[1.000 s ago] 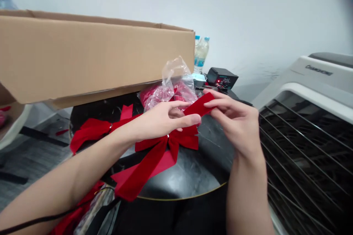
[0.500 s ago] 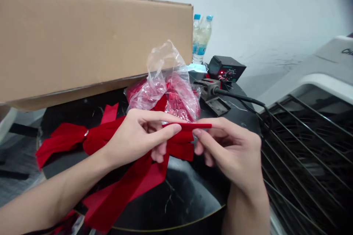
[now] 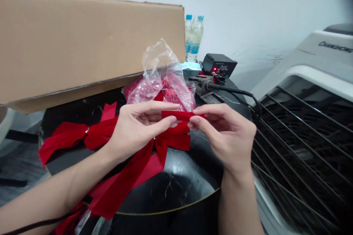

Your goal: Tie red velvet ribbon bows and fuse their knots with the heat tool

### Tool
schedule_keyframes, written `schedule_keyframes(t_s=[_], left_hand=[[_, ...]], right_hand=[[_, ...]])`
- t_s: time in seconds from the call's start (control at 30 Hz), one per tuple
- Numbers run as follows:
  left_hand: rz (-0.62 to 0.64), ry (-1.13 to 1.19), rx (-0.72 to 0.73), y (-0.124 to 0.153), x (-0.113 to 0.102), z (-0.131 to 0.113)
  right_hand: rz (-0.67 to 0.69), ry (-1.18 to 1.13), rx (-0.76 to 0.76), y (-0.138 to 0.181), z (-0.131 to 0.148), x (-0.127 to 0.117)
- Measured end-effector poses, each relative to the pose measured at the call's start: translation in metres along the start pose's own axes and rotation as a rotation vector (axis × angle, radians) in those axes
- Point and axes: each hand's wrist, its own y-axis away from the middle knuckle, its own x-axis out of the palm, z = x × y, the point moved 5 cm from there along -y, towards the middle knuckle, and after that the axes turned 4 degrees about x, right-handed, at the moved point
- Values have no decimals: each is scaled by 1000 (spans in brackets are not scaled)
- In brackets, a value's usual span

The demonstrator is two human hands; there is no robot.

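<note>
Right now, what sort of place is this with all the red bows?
Maybe a small craft corner: red velvety bows lie on a black marble-patterned table, near a clear plastic bag with red stuff inside.

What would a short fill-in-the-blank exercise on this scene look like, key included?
The left hand and right hand pinch a velvet ribbon coloured ____.
Two plastic bottles have caps coloured ____.
In the picture, the cardboard box is on the ____ side of the plastic bottles.
The white appliance bears the brand name ____.

Missing words: red; blue; left; Changhong
</note>
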Motion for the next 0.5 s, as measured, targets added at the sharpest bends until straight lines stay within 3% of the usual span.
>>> schedule_keyframes(t_s=[0.13, 0.33, 0.5], left_hand=[[8, -10, -24, 0, 0, 2], [58, -37, -17, 2, 1, 1], [102, 14, -18, 5, 5, 0]], right_hand=[[15, -7, 26, 1, -3, 2], [309, 225, 48, -6, 6, 4], [412, 236, 172, -11, 8, 0]])
